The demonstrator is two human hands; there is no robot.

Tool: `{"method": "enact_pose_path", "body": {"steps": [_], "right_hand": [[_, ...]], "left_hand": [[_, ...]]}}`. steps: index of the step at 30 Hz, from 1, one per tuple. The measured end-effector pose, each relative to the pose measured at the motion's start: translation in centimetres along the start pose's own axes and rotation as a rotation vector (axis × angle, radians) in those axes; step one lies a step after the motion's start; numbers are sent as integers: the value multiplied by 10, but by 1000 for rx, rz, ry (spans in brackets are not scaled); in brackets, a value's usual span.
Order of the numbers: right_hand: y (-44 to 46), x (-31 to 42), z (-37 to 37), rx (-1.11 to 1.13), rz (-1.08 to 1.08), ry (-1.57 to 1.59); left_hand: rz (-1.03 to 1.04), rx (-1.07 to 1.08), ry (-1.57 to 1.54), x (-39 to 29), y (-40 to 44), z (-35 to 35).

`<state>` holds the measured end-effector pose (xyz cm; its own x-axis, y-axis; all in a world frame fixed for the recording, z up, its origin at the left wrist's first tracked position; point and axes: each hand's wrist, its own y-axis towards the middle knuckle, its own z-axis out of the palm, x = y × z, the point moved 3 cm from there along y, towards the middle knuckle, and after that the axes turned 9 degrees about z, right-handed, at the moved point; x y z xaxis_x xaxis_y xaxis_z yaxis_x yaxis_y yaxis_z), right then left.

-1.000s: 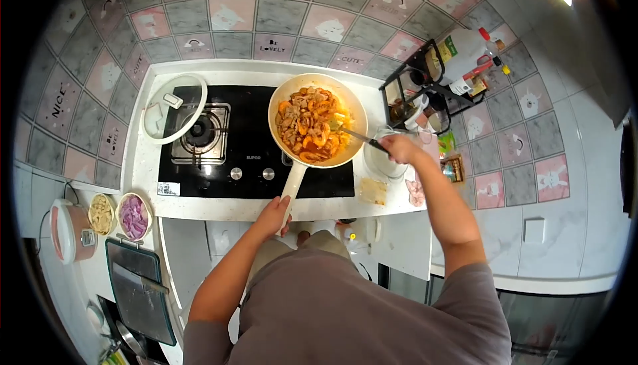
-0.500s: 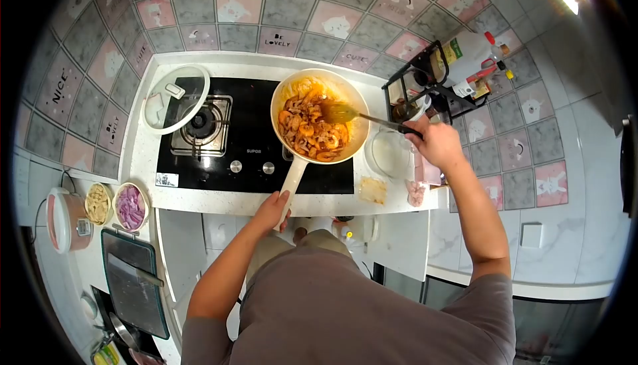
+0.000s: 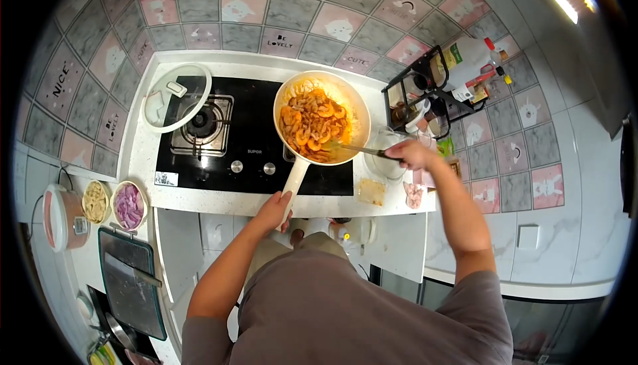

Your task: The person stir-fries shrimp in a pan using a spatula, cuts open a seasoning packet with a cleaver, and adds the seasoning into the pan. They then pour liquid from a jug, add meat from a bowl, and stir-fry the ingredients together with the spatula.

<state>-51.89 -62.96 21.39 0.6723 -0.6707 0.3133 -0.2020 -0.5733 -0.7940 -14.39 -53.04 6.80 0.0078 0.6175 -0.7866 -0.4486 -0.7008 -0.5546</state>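
Observation:
A cream-coloured frying pan [image 3: 362, 96] sits over the right side of the black gas stove [image 3: 256, 106]. Inside it are shrimp and pieces of meat [image 3: 312, 119] in an orange sauce. My left hand [image 3: 273, 212] is closed around the pan's handle, which points toward my body. My right hand [image 3: 413, 155] grips the dark handle of a spatula [image 3: 365, 149]. The spatula's blade is down in the food near the pan's lower right side and is partly hidden by sauce.
A glass lid [image 3: 151, 118] rests left of the left burner [image 3: 201, 120]. Bowls of sliced purple onion [image 3: 129, 206] and pale chopped pieces [image 3: 97, 203] stand at left, near a knife on a cutting board [image 3: 129, 292]. At right are a glass bowl [image 3: 385, 164] and a black bottle rack [image 3: 432, 92].
My right hand has moved down and slightly left. The spatula blade went from the pan's upper right to its lower right, shifting the food. My left hand still holds the handle.

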Motion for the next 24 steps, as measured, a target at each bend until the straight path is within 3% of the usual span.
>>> {"method": "enact_pose_path", "body": {"steps": [4, 7, 12, 15, 24], "right_hand": [[32, -5, 51, -146, -145, 129], [5, 21, 44, -580, -340, -233], [-30, 30, 21, -778, -493, -505], [-74, 38, 18, -871, -730, -667], [-122, 75, -10, -924, -307, -837]], "left_hand": [[-17, -12, -16, 3, 0, 0], [-16, -7, -26, 8, 3, -2], [3, -12, -65, 7, 2, -1], [-6, -20, -64, 4, 0, 0], [-1, 7, -35, 5, 0, -2]]}}
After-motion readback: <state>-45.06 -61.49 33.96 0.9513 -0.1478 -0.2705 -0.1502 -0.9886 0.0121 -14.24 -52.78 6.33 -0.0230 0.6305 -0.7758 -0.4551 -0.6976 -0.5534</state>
